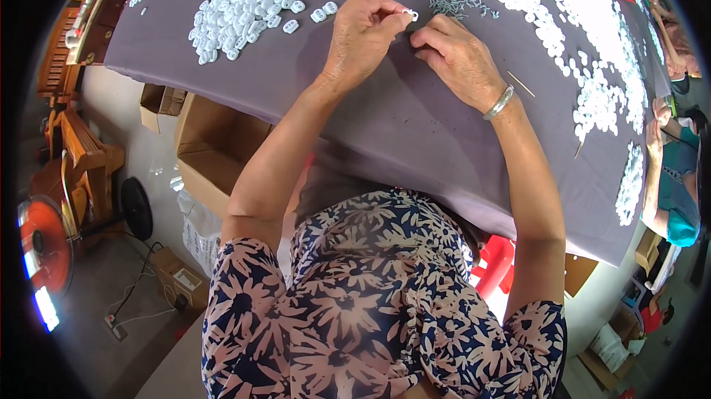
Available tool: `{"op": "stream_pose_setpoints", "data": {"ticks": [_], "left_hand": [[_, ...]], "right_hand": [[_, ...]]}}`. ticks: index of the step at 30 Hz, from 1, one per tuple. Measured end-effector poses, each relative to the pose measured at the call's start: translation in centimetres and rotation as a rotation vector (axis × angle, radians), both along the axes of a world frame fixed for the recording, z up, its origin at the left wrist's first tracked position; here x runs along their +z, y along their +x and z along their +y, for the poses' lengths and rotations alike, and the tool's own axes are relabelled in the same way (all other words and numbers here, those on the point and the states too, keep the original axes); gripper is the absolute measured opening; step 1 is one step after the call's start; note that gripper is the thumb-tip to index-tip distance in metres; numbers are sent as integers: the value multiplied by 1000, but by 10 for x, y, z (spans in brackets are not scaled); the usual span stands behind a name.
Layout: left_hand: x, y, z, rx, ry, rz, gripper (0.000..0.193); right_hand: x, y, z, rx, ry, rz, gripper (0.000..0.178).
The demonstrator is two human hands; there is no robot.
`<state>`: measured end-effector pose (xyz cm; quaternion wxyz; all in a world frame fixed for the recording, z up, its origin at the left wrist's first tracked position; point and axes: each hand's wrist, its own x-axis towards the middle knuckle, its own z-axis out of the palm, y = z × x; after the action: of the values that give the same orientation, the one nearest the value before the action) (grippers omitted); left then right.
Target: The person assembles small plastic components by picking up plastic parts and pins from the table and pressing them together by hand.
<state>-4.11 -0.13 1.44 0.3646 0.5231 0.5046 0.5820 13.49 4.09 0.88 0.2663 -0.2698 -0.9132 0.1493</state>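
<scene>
My left hand (363, 32) pinches a small white plastic piece (412, 15) between thumb and forefinger, above the cloth-covered table. Close beside it, my right hand (461, 57) has its fingers curled and pressed together; whatever they may hold is hidden. Just beyond the right hand lie many loose grey-green pins (455, 5). To the left of my left hand is a heap of white oblong plastic pieces (252, 10), with a few stray ones beside it. A large spread of small white pieces (603, 102) runs down the right side, partly washed out by glare.
A thin stick (521, 84) lies right of my right wrist. The dark grey tablecloth (415, 117) hangs over the near edge. Below left stand an open cardboard box (215, 140) and a fan (48, 243). Other people sit around the table, one in teal (678, 177) at right.
</scene>
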Motion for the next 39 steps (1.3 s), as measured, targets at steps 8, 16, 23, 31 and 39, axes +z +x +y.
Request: {"op": "stream_pose_setpoints", "data": {"ticks": [8,16,23,31,39], "left_hand": [[-12,7,0,-27,-2,8,40],[-12,24,-8,-82,-38,0,40],[-18,33,-11,-84,-50,-1,41],[-22,31,-9,-100,-67,-8,44],[-20,30,-9,-111,-68,-26,47]], "right_hand": [[-1,5,3,-53,-47,99,9],[5,20,9,-144,-573,415,9],[7,21,8,-112,-879,551,12],[6,21,7,-132,-920,471,14],[8,17,5,-149,-906,454,15]]}}
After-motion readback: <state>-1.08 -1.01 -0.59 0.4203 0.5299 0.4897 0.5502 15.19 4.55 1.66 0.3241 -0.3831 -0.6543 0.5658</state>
